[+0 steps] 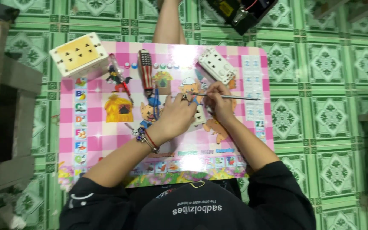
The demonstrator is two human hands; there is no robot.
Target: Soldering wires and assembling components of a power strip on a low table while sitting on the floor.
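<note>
My left hand (176, 114), with a ring and bead bracelets at the wrist, presses down on a small white part (199, 116) in the middle of a pink cartoon-printed table (107, 145). My right hand (219, 101) grips a thin metal rod-like tool (235, 97) that points to the right, its near end over the white part. Most of the white part is hidden under both hands.
A white socket box with a yellow face (79, 54) sits at the table's far left corner. A white switch plate (216, 64) lies at the far right, a striped-handle screwdriver (145, 70) and a clear-handled one (116, 72) between. A bare leg (169, 23) and black device (240, 12) lie beyond on green tiles.
</note>
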